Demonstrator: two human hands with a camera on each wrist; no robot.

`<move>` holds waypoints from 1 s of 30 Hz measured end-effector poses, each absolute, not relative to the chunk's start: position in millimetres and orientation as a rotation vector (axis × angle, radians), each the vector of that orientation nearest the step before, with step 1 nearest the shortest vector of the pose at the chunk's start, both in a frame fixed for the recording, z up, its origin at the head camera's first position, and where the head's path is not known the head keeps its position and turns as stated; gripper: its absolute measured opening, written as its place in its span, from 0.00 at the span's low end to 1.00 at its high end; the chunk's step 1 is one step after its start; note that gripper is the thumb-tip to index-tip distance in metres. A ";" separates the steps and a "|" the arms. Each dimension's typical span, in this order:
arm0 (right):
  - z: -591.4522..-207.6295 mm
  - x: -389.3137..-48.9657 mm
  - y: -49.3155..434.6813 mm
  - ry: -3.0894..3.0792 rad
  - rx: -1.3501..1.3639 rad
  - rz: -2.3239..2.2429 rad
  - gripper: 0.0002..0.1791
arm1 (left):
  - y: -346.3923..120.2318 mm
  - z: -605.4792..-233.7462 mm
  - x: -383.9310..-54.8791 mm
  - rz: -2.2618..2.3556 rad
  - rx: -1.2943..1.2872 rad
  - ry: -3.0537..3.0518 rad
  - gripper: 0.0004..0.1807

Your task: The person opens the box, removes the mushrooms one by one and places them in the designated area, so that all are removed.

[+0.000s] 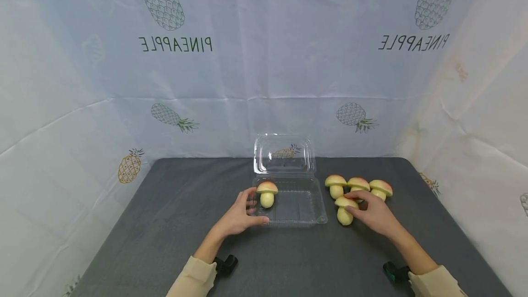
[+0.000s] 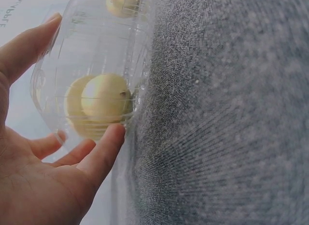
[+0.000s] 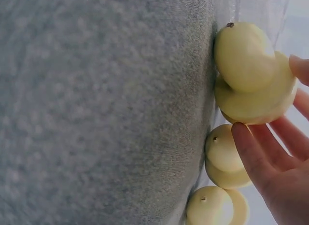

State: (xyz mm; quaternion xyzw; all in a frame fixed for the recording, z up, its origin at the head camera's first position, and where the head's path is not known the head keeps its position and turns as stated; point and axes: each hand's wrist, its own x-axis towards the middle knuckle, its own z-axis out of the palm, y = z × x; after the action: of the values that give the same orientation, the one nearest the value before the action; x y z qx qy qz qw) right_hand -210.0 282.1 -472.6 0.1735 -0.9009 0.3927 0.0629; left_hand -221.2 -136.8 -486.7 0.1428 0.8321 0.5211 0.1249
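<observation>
An opened clear plastic clamshell box [image 1: 300,201] stands on the table, one yellow mushroom [image 1: 267,200] with a reddish cap at its left end. My left hand [image 1: 238,215] holds the box's front left corner, thumb along the front and fingers around the left side. In the left wrist view that mushroom [image 2: 105,97] shows through the clear wall. To the right, my right hand [image 1: 374,211] grips the cap of the nearest mushroom [image 1: 344,217] between thumb and fingers; its stem points towards me. The right wrist view shows this mushroom [image 3: 246,56] close to the cloth.
Behind the gripped mushroom three more lie in a row: a left one [image 1: 336,189], a middle one [image 1: 358,182], partly covered by my hand, and a right one [image 1: 381,188]. The box's lid [image 1: 284,162] leans back near the pineapple-print curtain [image 1: 264,68]. Dark grey cloth covers the table [image 1: 181,214].
</observation>
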 end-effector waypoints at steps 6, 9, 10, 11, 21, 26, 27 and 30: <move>-472.1 -209.8 284.4 -2.703 0.530 1.174 0.20 | -136.5 -484.8 -220.3 1.523 0.407 2.410 0.56; -469.6 -209.2 284.6 -2.707 0.527 1.164 0.20 | -136.7 -484.5 -219.6 1.521 0.406 2.413 0.56; -468.0 -209.1 284.3 -2.710 0.521 1.162 0.20 | -136.7 -484.4 -219.5 1.521 0.406 2.415 0.56; -466.2 -208.8 283.9 -2.711 0.514 1.166 0.20 | -136.7 -484.4 -219.4 1.521 0.406 2.416 0.56; -449.5 -205.9 273.8 -2.646 0.493 1.107 0.19 | -136.9 -485.0 -220.4 1.517 0.406 2.424 0.56; -442.4 -203.2 265.8 -2.607 0.508 1.097 0.18 | -137.0 -485.0 -220.6 1.515 0.404 2.424 0.56; -440.6 -202.3 263.8 -2.600 0.511 1.096 0.18 | -137.1 -485.1 -220.7 1.516 0.405 2.423 0.56; -435.9 -199.6 258.1 -2.582 0.519 1.112 0.17 | -137.0 -485.2 -220.5 1.517 0.411 2.423 0.55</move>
State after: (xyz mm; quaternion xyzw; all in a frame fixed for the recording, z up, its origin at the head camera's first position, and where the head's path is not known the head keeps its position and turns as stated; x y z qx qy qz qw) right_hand -199.6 258.1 -435.9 0.1796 -0.8942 0.3850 0.1413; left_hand -220.5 -137.0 -485.2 0.1413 0.8323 0.5209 0.1264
